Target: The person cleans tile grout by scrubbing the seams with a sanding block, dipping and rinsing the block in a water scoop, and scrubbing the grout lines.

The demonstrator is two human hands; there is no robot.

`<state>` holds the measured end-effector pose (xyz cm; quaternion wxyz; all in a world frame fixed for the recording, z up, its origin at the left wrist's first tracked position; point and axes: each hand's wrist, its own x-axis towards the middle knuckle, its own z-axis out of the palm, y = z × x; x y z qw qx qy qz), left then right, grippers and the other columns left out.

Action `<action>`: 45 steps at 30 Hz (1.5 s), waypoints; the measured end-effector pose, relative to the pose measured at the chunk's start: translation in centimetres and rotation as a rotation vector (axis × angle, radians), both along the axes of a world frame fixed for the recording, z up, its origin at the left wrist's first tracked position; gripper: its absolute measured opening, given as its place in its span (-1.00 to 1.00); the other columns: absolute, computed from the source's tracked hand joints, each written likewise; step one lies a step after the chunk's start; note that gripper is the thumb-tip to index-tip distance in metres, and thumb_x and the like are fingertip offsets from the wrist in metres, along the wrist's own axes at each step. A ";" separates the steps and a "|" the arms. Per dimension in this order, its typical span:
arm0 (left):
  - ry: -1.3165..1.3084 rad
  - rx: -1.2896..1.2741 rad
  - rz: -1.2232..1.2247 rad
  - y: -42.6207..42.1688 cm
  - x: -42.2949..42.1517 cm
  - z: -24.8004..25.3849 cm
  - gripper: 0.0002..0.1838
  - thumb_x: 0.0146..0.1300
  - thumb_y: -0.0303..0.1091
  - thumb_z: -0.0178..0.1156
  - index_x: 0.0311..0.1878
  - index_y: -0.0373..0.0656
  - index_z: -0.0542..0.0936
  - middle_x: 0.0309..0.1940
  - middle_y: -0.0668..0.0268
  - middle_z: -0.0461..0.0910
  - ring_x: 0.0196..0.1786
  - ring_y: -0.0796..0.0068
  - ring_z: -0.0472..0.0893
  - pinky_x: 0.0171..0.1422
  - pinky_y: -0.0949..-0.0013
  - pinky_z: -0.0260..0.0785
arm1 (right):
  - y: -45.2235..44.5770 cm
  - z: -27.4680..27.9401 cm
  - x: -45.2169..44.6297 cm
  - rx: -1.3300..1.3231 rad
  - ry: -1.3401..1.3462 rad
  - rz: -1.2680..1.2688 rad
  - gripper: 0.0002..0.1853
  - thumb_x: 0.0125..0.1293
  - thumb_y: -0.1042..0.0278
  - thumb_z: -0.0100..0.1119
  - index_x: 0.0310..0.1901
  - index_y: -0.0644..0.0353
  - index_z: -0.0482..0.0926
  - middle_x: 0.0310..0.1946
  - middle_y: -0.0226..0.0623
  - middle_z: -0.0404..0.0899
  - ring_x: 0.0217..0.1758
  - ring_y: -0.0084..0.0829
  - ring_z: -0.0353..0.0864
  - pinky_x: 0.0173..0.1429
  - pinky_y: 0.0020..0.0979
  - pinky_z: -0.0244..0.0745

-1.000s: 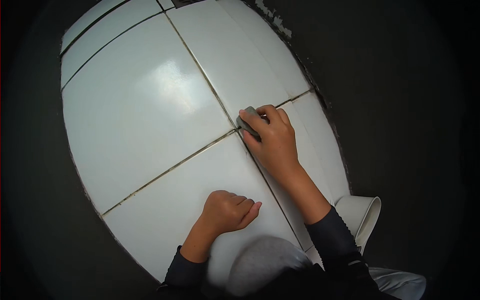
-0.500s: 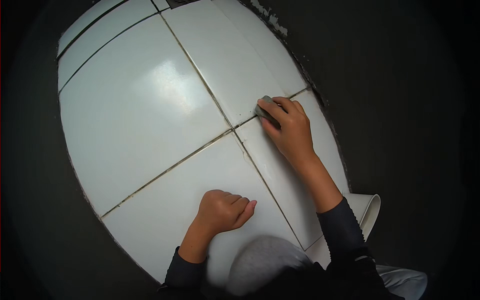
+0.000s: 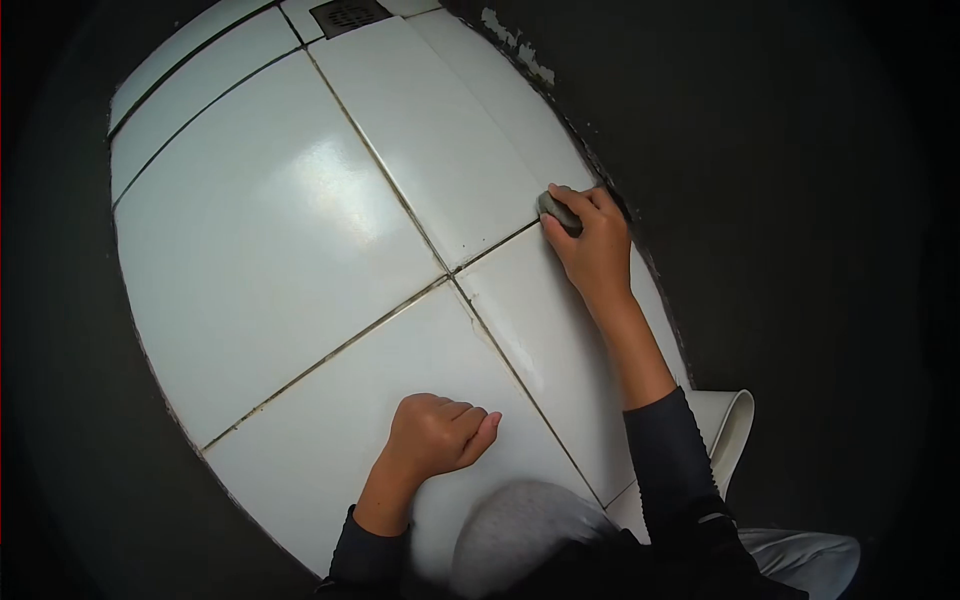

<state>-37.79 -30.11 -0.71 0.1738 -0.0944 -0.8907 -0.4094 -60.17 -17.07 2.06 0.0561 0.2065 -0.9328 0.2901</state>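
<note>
My right hand point(image 3: 598, 245) is closed around a small grey block point(image 3: 560, 213) that looks like a scrubbing pad or stone; its exact kind is unclear. The block presses on the dark joint point(image 3: 505, 243) between two white floor tiles, near their right edge. My left hand point(image 3: 440, 435) is curled in a fist above the near tile point(image 3: 370, 385), the thumb lying along its side. Nothing shows in that fist.
A dark floor drain point(image 3: 347, 17) is set at the top of the tiles. Dark wall point(image 3: 780, 230) borders the tiled floor on both sides. A white rounded rim point(image 3: 738, 425) stands at lower right, beside my sleeve. My grey-clad knee point(image 3: 525, 530) is at the bottom.
My right hand has slid the grey block rightward along the joint, closer to the wall. The view has tilted slightly, showing more of the drain. My left hand remains a fist.
</note>
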 end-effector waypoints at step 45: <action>0.003 -0.014 -0.019 0.2 0.0 -0.1 -0.70 0.07 -0.42 0.26 -0.74 -0.07 0.46 -0.84 0.40 0.37 -0.79 0.43 0.37 -0.70 0.41 0.16 | -1.1 -0.2 1.4 0.125 0.136 0.178 -0.59 0.11 0.46 0.32 0.05 0.00 0.64 -0.07 -0.21 0.54 -0.01 -0.19 0.43 0.04 -0.27 0.49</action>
